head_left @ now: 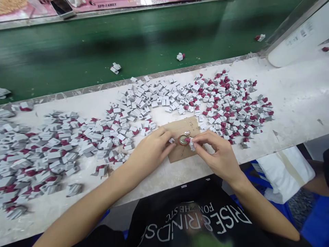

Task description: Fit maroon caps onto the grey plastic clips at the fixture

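A brown cardboard piece [177, 156] lies on the white table before me. On it sits a small round red-rimmed dish [183, 139], with tiny metallic bits around it. Between thumb and fingertips, my right hand [218, 152] pinches a white and dark red plastic part [191, 143], its red end over the dish. My left hand [154, 144] is closed at the dish's left, holding a small whitish piece [171, 140] between thumb and index finger; most of that piece is hidden.
Loose white and red parts [228, 103] are heaped at the right, with more white ones [154, 94] behind the cardboard and a wide pile [51, 147] at the left. Beyond runs a green belt [144, 41] carrying a few parts. A white container [300, 41] stands back right.
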Tool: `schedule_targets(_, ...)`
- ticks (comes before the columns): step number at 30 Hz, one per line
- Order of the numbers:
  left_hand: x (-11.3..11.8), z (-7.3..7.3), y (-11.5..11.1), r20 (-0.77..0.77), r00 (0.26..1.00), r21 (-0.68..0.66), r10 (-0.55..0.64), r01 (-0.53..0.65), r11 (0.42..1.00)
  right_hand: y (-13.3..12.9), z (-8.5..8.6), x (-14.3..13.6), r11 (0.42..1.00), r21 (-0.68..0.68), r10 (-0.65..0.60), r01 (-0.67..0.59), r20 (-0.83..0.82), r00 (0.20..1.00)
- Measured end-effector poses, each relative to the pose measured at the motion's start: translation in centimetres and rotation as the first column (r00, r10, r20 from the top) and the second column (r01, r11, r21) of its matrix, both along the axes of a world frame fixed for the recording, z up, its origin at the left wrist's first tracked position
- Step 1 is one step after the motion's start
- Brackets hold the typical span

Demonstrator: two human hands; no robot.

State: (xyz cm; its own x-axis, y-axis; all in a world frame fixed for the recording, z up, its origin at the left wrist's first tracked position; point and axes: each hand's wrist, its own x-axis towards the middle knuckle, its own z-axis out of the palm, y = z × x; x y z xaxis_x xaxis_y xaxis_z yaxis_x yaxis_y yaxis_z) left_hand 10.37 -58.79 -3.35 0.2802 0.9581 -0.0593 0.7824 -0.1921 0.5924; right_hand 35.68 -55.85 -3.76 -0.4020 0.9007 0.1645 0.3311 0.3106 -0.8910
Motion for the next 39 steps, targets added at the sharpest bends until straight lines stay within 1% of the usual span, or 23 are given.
schedule_targets(2,0.0,-0.6,-0.3,0.031,0.999,-0.008,-0.007,0.007,1.000,0.1,0.0,-0.1,1.000,-0.002,0.001,-0.001,0.001,1.000)
schedule_targets(5,-0.2,-1.0,-0.5,0.104,0.995,0.032,-0.009,0.006,0.999,0.2,0.1,-0.1,1.000,-0.015,0.001,-0.001,0.008,1.000)
schedule_targets(9,-0.3,-0.6,-0.5,0.244,0.970,0.088,0.023,-0.046,0.995,0.5,0.4,-0.2,1.000,-0.028,0.011,-0.010,0.030,1.000)
schedule_targets(11,-0.4,-0.1,-0.4,0.329,0.942,0.076,0.068,-0.098,0.992,0.6,0.6,-0.2,0.999,-0.038,0.021,-0.019,0.047,0.999)
schedule_targets(14,-0.5,0.7,0.1,0.497,0.854,-0.032,0.156,-0.162,0.986,0.8,0.8,0.0,0.995,-0.101,0.020,-0.020,0.002,1.000)
schedule_targets(16,-0.5,1.2,0.6,0.594,0.777,-0.105,0.207,-0.181,0.978,1.1,0.9,0.1,0.983,-0.184,-0.013,-0.005,-0.099,0.995)
schedule_targets(18,-0.2,1.8,1.3,0.672,0.703,-0.149,0.233,-0.180,0.972,1.5,1.0,0.1,0.962,-0.271,-0.074,0.009,-0.229,0.971)
schedule_targets(20,0.3,2.4,2.1,0.731,0.635,-0.189,0.250,-0.164,0.968,2.1,1.3,-0.1,0.944,-0.329,-0.144,0.020,-0.357,0.923)
schedule_targets(22,1.0,3.0,2.8,0.776,0.575,-0.220,0.258,-0.136,0.966,2.7,1.7,-0.5,0.930,-0.368,-0.189,0.011,-0.453,0.871)
schedule_targets(24,1.6,3.5,3.4,0.803,0.537,-0.245,0.258,-0.096,0.965,3.3,2.0,-0.9,0.917,-0.399,-0.200,-0.022,-0.506,0.839)
schedule_targets(27,2.2,3.9,4.0,0.836,0.489,-0.255,0.249,-0.055,0.965,3.8,2.3,-1.3,0.912,-0.407,-0.203,-0.040,-0.535,0.820)
schedule_targets(29,2.3,3.9,4.2,0.846,0.472,-0.250,0.247,-0.058,0.967,3.9,2.4,-1.5,0.919,-0.393,-0.215,-0.019,-0.542,0.812)
schedule_targets(33,2.1,3.6,4.4,0.834,0.488,-0.265,0.257,-0.054,0.963,4.0,2.5,-1.7,0.927,-0.374,-0.204,-0.022,-0.552,0.808)
schedule_targets(35,2.0,3.5,4.4,0.839,0.479,-0.272,0.258,-0.042,0.961,4.0,2.6,-1.9,0.929,-0.368,-0.197,-0.025,-0.552,0.810)
schedule_targets(37,1.9,3.5,4.3,0.841,0.475,-0.276,0.260,-0.036,0.960,4.0,2.6,-2.0,0.930,-0.368,-0.200,-0.017,-0.542,0.816)
schedule_targets(39,1.9,3.4,4.3,0.832,0.488,-0.281,0.262,-0.036,0.959,4.0,2.5,-2.0,0.927,-0.376,-0.199,-0.015,-0.523,0.829)
